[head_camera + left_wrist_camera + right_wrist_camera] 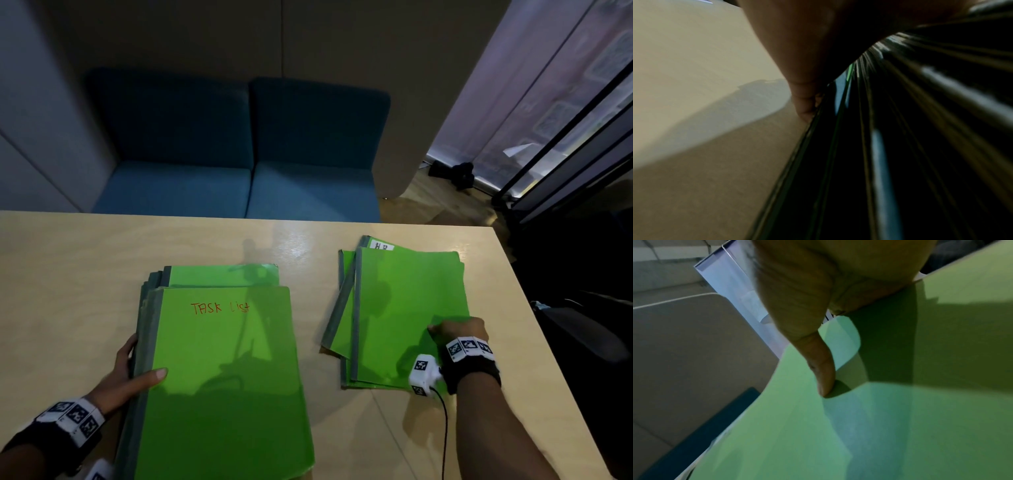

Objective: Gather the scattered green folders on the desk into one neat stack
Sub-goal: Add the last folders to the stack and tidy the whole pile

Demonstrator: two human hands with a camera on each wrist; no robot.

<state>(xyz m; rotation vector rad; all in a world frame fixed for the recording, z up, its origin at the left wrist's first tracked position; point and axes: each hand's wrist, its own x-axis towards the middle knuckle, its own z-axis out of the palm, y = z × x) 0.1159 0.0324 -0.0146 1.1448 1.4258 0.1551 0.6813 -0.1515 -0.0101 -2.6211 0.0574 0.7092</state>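
A stack of several green folders (pixel 222 377) lies on the left of the desk; its top one reads "TASK List" in red. My left hand (pixel 144 359) is at its grey spine side, thumb flat on the top cover and fingers (pixel 805 104) straight against the spines (pixel 879 146). To the right lies a fanned pile of green folders (pixel 394 308). My right hand (pixel 455 330) grips that pile's near right edge. Its thumb (pixel 824 378) presses on the top cover (pixel 900 418), which bows upward, and the fingers are hidden underneath.
The light wooden desk (pixel 85 274) ends close to the right of the fanned pile, at its right edge (pixel 513 274). A blue sofa (pixel 239 154) stands behind the far edge. A strip of bare wood separates the two piles.
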